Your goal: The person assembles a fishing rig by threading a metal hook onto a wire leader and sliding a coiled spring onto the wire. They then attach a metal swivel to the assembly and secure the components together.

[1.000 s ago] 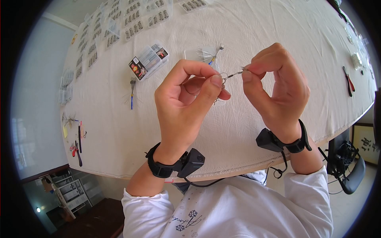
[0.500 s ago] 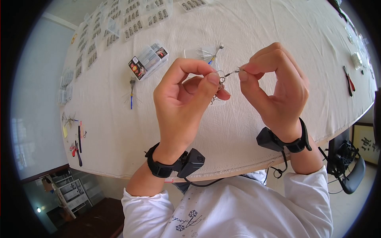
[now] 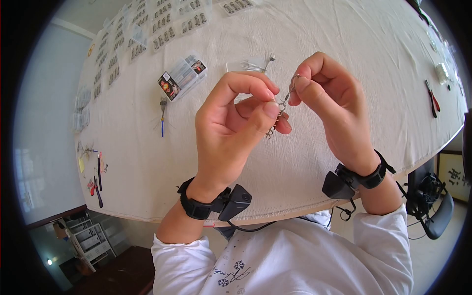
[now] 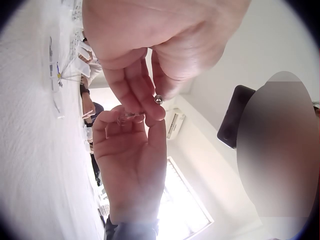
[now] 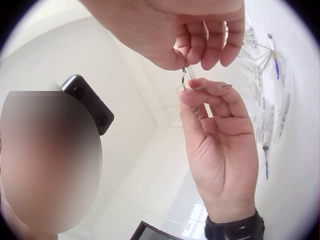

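My left hand (image 3: 228,120) pinches a small wire ring and a metal coil spring (image 3: 269,132) between thumb and fingers. Part of the spring sticks out below the fingertips, and its turns also show beside the thumb in the right wrist view (image 5: 197,114). A thin swivel link (image 3: 287,97) runs up from the ring to my right hand (image 3: 337,101). The right thumb and forefinger pinch the link's upper end, which is partly hidden. The fingertips of both hands are close together above the table.
A labelled clear plastic box (image 3: 181,81) lies beyond the left hand. Near it is a blue-stemmed bundle of fine wires (image 3: 162,110), with another wire bundle (image 3: 265,63) behind the hands. Packs of springs (image 3: 164,37) cover the far left; red-handled pliers (image 3: 432,101) lie at right.
My right hand has turned and shifted left and slightly up, so the link now stands steeper. The left hand has moved a little to the right, still holding the spring.
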A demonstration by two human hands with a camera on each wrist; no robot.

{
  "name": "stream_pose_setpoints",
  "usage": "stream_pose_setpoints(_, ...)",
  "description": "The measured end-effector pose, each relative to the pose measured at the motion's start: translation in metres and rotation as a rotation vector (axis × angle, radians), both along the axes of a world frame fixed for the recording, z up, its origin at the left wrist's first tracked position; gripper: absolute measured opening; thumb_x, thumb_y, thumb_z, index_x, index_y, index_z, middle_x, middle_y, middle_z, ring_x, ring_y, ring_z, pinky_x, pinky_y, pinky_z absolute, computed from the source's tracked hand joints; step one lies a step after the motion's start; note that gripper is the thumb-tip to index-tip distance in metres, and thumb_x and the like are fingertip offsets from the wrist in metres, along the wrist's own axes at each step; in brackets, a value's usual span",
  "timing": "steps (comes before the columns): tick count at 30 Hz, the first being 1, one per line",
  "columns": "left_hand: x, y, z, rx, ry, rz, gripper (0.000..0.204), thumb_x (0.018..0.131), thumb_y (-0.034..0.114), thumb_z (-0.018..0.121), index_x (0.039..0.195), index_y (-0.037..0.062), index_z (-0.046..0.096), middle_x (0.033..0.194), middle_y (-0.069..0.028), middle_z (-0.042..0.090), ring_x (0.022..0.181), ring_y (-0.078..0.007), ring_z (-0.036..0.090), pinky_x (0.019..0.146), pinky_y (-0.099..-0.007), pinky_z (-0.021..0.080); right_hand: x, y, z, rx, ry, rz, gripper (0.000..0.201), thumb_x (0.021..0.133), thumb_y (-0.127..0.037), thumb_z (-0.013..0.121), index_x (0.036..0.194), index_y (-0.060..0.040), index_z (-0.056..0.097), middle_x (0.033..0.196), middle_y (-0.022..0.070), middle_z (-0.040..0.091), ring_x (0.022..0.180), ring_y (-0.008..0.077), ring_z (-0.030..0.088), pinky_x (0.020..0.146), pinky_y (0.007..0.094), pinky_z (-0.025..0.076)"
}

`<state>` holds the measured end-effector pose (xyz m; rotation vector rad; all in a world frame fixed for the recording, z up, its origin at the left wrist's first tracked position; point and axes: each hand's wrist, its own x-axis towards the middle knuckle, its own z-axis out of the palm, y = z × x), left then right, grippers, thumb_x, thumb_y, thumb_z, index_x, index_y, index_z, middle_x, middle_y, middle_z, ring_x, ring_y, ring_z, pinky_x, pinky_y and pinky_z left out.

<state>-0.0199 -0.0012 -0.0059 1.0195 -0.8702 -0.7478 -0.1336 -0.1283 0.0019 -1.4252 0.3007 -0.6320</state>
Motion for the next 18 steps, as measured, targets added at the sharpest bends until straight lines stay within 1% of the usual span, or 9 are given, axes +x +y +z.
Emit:
stream_pose_setpoints(1, 0.0004, -0.0002, -0.0006, -0.006, 0.002, -0.012, 0.012, 0.091, 0.012, 0.059, 0.098, 0.0063, 0.051, 0.105, -0.0075, 0.051, 0.074, -0.0145, 0.058, 0.068, -0.0290, 0.052, -0.0003, -0.0004, 0.0001, 0.017, 0.007, 0.030, 0.007, 0.092, -0.011, 0.052, 0.090, -0.0047, 0.053, 0.084, 0.0016, 0.057, 0.079, 0.0093, 0.056, 0.074, 0.0248, 0.045)
stream_pose_setpoints(4, 0.0011, -0.0008, -0.0017, -0.010, 0.026, -0.027, 0.014, 0.092, 0.016, 0.059, 0.099, 0.0067, 0.050, 0.105, -0.0066, 0.051, 0.074, -0.0146, 0.059, 0.067, -0.0280, 0.052, 0.0006, 0.0012, 0.0008, 0.042, -0.049, 0.069, 0.009, 0.094, -0.014, 0.050, 0.094, -0.0048, 0.053, 0.087, 0.0040, 0.060, 0.081, 0.0105, 0.057, 0.077, 0.0269, 0.046)
stream_pose_setpoints(10, 0.0046, 0.0008, 0.0000, 0.039, 0.037, -0.026, 0.016, 0.094, 0.020, 0.057, 0.100, 0.0079, 0.050, 0.104, -0.0043, 0.052, 0.072, -0.0131, 0.058, 0.065, -0.0254, 0.051, -0.0010, 0.0045, 0.0014, 0.112, -0.048, 0.121, 0.010, 0.096, -0.014, 0.048, 0.097, -0.0052, 0.051, 0.091, 0.0077, 0.065, 0.086, 0.0124, 0.061, 0.079, 0.0287, 0.049)
stream_pose_setpoints(13, 0.0051, 0.0005, -0.0011, 0.032, 0.052, -0.037, 0.015, 0.094, 0.020, 0.057, 0.099, 0.0082, 0.050, 0.104, -0.0043, 0.052, 0.071, -0.0118, 0.058, 0.064, -0.0247, 0.050, -0.0015, 0.0033, 0.0006, 0.119, -0.029, 0.130, 0.009, 0.096, -0.014, 0.048, 0.096, -0.0053, 0.051, 0.091, 0.0076, 0.065, 0.087, 0.0123, 0.062, 0.079, 0.0285, 0.049)
stream_pose_setpoints(18, 0.0047, 0.0005, -0.0007, 0.044, 0.046, -0.023, 0.014, 0.094, 0.019, 0.057, 0.099, 0.0085, 0.050, 0.103, -0.0040, 0.052, 0.068, -0.0097, 0.056, 0.068, -0.0259, 0.051, -0.0016, 0.0042, 0.0012, 0.088, -0.043, 0.113, 0.009, 0.096, -0.013, 0.048, 0.096, -0.0046, 0.051, 0.089, 0.0066, 0.064, 0.083, 0.0109, 0.060, 0.077, 0.0268, 0.049)
